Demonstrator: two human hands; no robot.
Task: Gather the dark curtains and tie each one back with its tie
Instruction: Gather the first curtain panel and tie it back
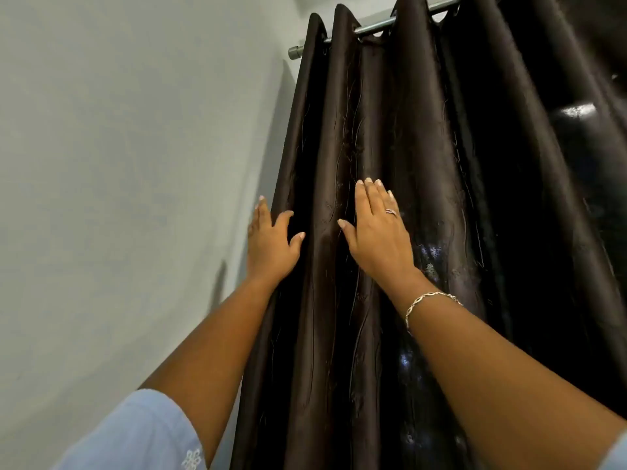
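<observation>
A dark brown curtain (441,164) hangs in deep folds from a metal rod (376,27) and fills the right half of the view. My left hand (271,242) rests at the curtain's left edge, fingers apart, some of them tucked behind the outer fold. My right hand (376,232) lies flat against the front folds a little to the right, fingers spread; it wears a ring and a bracelet. Neither hand grips the fabric. No tie is visible.
A pale grey wall (135,164) takes up the left half, right beside the curtain's edge. The rod's end cap (294,51) sticks out just past the outer fold. Light blue sleeves show at the bottom corners.
</observation>
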